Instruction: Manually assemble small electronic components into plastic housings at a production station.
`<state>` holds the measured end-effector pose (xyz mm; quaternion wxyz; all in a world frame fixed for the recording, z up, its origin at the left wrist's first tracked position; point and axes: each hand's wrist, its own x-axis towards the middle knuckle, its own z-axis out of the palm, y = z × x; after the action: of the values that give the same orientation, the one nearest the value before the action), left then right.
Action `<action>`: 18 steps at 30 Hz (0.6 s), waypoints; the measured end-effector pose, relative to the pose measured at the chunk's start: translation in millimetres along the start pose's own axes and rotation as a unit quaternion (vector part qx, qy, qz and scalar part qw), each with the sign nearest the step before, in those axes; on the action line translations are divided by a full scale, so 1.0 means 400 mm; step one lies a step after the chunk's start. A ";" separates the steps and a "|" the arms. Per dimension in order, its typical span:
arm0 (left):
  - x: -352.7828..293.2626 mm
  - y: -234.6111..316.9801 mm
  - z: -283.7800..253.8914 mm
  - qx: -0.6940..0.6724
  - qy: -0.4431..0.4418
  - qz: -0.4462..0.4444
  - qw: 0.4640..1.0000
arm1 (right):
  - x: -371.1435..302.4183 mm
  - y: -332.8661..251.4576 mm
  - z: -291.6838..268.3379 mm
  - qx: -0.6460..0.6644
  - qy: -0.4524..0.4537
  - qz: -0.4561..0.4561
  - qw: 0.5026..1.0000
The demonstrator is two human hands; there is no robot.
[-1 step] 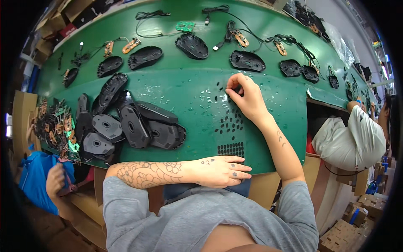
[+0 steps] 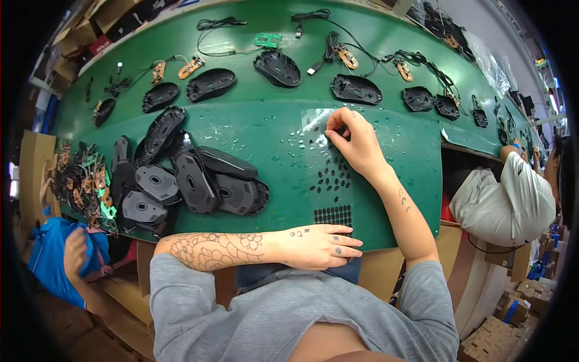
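My right hand [image 2: 356, 140] is closed in a pinch over the upper part of a clear sheet [image 2: 310, 120] lying on the green mat. Whatever its fingertips may hold is hidden. Small black oval pads [image 2: 333, 215] stand in tight rows at the sheet's near end, with looser ones further up. My left hand [image 2: 319, 246] lies flat at the table's front edge, fingers stretched out towards the right, just below those rows. To the left, a pile of black mouse shells [image 2: 193, 181] rests on the mat, some with grey bottom plates.
A tangle of circuit boards and wires [image 2: 81, 184] sits at the far left. Along the back lie mouse shells [image 2: 277, 67], cables [image 2: 220, 24] and small boards [image 2: 347, 55]. Co-workers sit on both sides, one in a blue garment [image 2: 66, 259], another in a white shirt [image 2: 503, 196].
The upper end of the clear sheet now shows as a bright glossy patch beside my right hand. Both hands stay nearly in place; the whole view shifts slightly.
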<state>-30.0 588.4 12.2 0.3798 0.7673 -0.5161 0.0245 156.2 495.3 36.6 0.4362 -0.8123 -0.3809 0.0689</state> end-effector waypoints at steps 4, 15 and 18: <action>0.001 0.002 -0.002 -0.005 0.000 0.003 1.000 | -0.007 0.012 0.019 -0.048 0.030 -0.075 0.996; 0.004 0.002 -0.002 0.012 0.001 0.016 1.000 | -0.012 0.022 0.022 -0.051 0.043 -0.103 0.992; 0.015 0.023 -0.028 0.053 0.026 0.025 0.998 | -0.014 0.023 0.019 -0.015 0.036 -0.079 0.996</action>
<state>-30.7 589.0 27.6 0.3515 0.7724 -0.5227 0.0813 154.2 493.6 23.9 0.4414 -0.7880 -0.4292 -0.0010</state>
